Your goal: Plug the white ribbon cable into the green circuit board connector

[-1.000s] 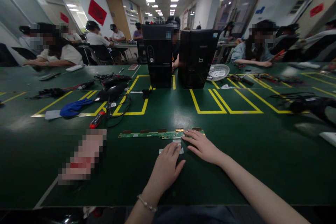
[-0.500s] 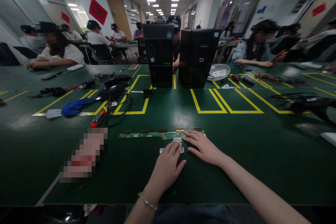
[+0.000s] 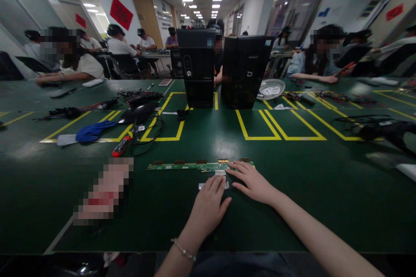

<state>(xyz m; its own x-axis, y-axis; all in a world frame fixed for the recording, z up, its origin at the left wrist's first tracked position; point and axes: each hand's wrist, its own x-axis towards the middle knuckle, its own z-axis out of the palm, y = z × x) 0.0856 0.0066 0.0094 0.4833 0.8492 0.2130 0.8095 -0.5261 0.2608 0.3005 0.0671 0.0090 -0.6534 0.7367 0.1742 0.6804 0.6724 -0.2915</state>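
Observation:
A long, narrow green circuit board (image 3: 177,167) lies crosswise on the table, with brown and copper-coloured tabs along its far edge. My right hand (image 3: 251,181) rests with spread fingers on the board's right part, hiding some of it. Just in front of the board is a small pale flat piece with a ribbon-like strip (image 3: 220,173); its exact kind is not clear. Over this piece my left hand (image 3: 209,205) lies with its fingers stretched out and its thumb apart. The fingers cover the piece's middle, and a bracelet circles that wrist.
Two black computer towers (image 3: 198,69) stand beyond the board. Left lie a red-and-black screwdriver (image 3: 121,146), a blue glove (image 3: 94,131), black cables and a blurred pinkish object (image 3: 105,190). A white round basket (image 3: 271,89) sits right of the towers. Other people sit around.
My left hand has shifted very slightly to the right, along with the pale flat piece under it. The right hand and the circuit board stay put.

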